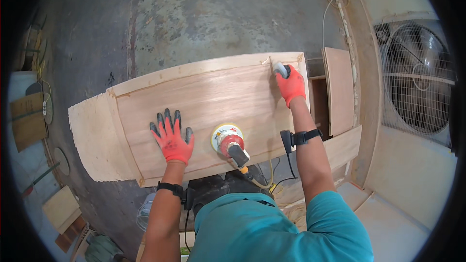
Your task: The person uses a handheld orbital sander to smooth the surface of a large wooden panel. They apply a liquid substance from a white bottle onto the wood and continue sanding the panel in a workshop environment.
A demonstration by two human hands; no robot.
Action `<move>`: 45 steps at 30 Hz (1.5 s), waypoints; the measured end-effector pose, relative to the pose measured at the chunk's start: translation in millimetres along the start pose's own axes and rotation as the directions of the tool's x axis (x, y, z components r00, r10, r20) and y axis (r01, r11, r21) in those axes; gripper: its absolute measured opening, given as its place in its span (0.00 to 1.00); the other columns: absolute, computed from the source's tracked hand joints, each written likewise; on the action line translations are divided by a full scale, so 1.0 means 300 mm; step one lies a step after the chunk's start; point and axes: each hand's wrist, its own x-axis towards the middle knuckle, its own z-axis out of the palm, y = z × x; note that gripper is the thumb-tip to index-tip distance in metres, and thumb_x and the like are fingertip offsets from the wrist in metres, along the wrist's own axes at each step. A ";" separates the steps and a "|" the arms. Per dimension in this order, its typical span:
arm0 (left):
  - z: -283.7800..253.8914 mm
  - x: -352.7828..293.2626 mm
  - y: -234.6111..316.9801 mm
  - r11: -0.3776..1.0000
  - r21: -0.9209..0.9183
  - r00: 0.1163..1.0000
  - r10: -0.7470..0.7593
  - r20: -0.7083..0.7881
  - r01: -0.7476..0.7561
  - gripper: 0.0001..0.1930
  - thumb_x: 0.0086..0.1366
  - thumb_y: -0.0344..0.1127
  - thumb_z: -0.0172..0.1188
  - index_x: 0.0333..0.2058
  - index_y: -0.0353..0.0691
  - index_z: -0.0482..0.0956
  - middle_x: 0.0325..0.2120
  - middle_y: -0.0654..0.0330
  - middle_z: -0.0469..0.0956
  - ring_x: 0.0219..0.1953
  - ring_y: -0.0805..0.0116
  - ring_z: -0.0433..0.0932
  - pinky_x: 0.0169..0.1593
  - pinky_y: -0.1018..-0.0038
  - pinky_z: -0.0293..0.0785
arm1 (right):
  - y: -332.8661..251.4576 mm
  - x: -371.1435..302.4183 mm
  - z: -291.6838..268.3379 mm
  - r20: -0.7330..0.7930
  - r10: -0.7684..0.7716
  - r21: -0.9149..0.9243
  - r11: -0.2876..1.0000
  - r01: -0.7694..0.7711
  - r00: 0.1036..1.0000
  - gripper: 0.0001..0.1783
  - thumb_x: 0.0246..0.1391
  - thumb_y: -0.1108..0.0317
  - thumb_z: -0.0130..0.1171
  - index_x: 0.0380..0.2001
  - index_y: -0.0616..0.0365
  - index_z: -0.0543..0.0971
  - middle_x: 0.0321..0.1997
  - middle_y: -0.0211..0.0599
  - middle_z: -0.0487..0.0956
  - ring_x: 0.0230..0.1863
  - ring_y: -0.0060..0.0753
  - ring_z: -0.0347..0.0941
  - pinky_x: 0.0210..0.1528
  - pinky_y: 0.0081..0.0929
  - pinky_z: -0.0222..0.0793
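Observation:
A framed wooden panel [194, 99] lies in front of me, its face of pale reddish plywood. My left hand [173, 138], in a red glove with dark fingertips, rests flat on its left part with the fingers spread. Near the far right corner my right hand [291, 85], gloved alike, is closed round a small grey-white object [280, 69] held against the panel. The fingers hide part of that object, so its kind is unclear. Between my hands, toward the near edge, a round orbital sander [228, 140] with a red body sits on the panel, its hose [262, 184] running off toward me.
A rough-edged pale board [99, 136] shows at the panel's left end. Upright plywood pieces [340, 92] stand at the right, near a large caged fan [417, 77] in the wall. Boards and cardboard [27, 121] lie along the left. Stained concrete floor [208, 14] stretches beyond.

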 end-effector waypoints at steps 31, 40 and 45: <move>0.007 -0.002 0.011 0.996 0.046 0.994 -0.073 0.082 0.070 0.36 0.59 0.51 0.64 0.63 0.39 0.72 0.69 0.45 0.60 0.73 0.40 0.52 0.76 0.40 0.33 | 0.098 -0.160 0.018 0.108 -0.166 -0.023 0.985 0.170 0.980 0.18 0.55 0.59 0.66 0.45 0.57 0.80 0.48 0.49 0.83 0.51 0.56 0.78 0.53 0.45 0.74; -0.005 0.001 0.016 0.995 0.048 0.987 -0.094 0.129 0.088 0.38 0.59 0.52 0.64 0.65 0.39 0.71 0.71 0.44 0.57 0.74 0.40 0.50 0.76 0.40 0.32 | 0.054 -0.128 0.008 0.101 -0.130 -0.042 0.990 0.135 0.986 0.20 0.56 0.57 0.66 0.46 0.58 0.80 0.50 0.49 0.82 0.53 0.55 0.78 0.56 0.45 0.73; -0.004 0.000 0.016 0.995 0.043 0.988 -0.097 0.123 0.093 0.37 0.59 0.52 0.64 0.64 0.38 0.72 0.71 0.44 0.58 0.74 0.40 0.51 0.76 0.40 0.32 | 0.051 -0.123 0.017 0.081 -0.142 -0.037 0.989 0.146 0.987 0.19 0.56 0.58 0.66 0.46 0.57 0.80 0.49 0.49 0.83 0.52 0.55 0.78 0.55 0.45 0.73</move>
